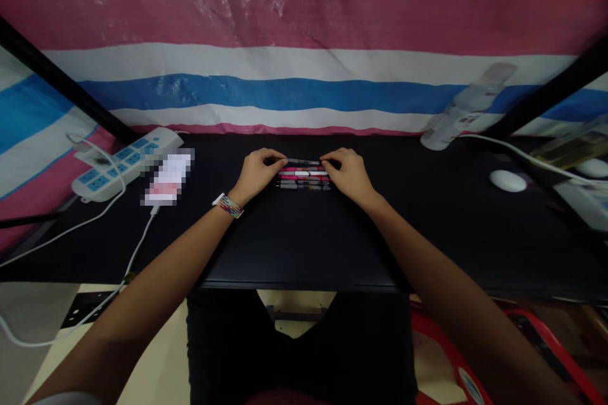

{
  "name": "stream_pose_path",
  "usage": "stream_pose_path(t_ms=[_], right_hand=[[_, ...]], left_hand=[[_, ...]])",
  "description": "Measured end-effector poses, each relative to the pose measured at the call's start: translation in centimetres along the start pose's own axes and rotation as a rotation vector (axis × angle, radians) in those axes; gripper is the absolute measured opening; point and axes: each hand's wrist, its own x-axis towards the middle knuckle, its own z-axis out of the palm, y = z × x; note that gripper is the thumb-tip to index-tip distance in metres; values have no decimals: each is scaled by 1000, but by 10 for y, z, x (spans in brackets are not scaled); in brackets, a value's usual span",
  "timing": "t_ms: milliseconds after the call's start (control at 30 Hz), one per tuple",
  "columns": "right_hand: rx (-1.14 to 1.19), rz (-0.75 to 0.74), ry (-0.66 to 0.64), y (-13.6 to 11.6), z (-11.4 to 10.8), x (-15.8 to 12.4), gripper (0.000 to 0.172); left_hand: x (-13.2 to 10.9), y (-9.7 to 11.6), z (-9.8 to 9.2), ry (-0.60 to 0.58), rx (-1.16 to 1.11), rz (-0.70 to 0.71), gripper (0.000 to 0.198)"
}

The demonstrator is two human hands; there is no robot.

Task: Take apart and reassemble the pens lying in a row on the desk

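At the centre of the frame, we have a row of pens (304, 181) lying side by side on the black desk (304, 247), and we are touching the uppermost, a dark pen (304, 162). Our left hand (256, 172) has thumb and forefinger closed to a narrow pinch at the pen's left end; our right hand (351, 177) appears to pinch the right end likewise, so the 2 hands face each other. To handle it well, we should grip lightly and evenly, hold both ends level, and let our thumbs clear the neighbouring pens so that none rolls. The dark pen's long axis runs left to right across the frame, nearly parallel to the white pen (306, 173) below it; we cannot tell which end is its writing tip.
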Motion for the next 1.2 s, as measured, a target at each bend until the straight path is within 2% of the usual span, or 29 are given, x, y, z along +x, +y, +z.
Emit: stream_pose_path(t_ms=[200,467,767,867,1000,1100,1200], right_hand=[[-12,0,-22,0,1,-1,26],[-33,-8,-13,-4,0,-3,27],[-46,-15,24,-3,0,-5,27],[61,30,98,1,3,-2,28],[353,169,136,1,11,1,29],[558,234,147,-6,19,1,30],[662,236,153,-12,26,2,31]], left_hand=[[2,-5,1,-14,173,30,8],[3,-5,0,-38,154,40,12],[1,-4,1,-13,183,32,19],[0,-3,3,23,78,25,22],[-3,5,10,38,-146,22,30],[-6,15,19,7,-292,2,34],[-9,26,27,-17,-367,5,34]])
